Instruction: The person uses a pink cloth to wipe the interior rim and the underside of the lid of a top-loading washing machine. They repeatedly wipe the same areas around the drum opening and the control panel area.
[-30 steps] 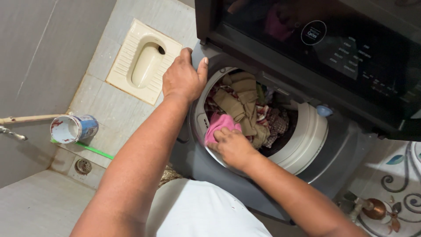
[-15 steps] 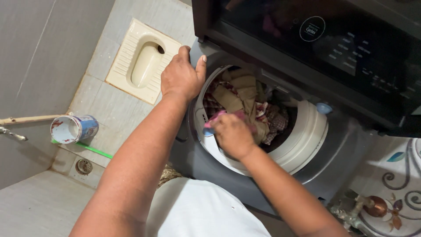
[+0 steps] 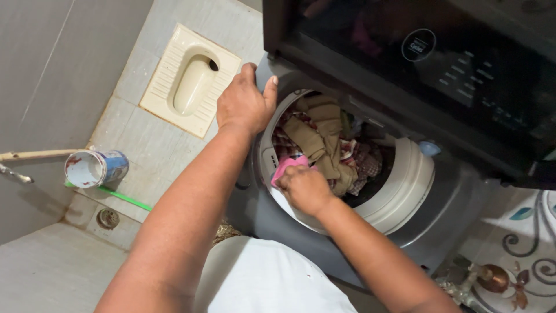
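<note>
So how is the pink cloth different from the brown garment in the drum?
The pink cloth is small, bunched at the drum's near edge, and gripped by the right hand; the brown garment is larger, draped across the pile, and untouched. Both lie inside the washing machine drum.

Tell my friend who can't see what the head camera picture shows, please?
A person's right hand grips a pink cloth at the rim of a grey top-loading washing machine full of mixed clothes. Their left hand rests on the machine's corner, above a tiled floor with a blue-and-white can.
</note>
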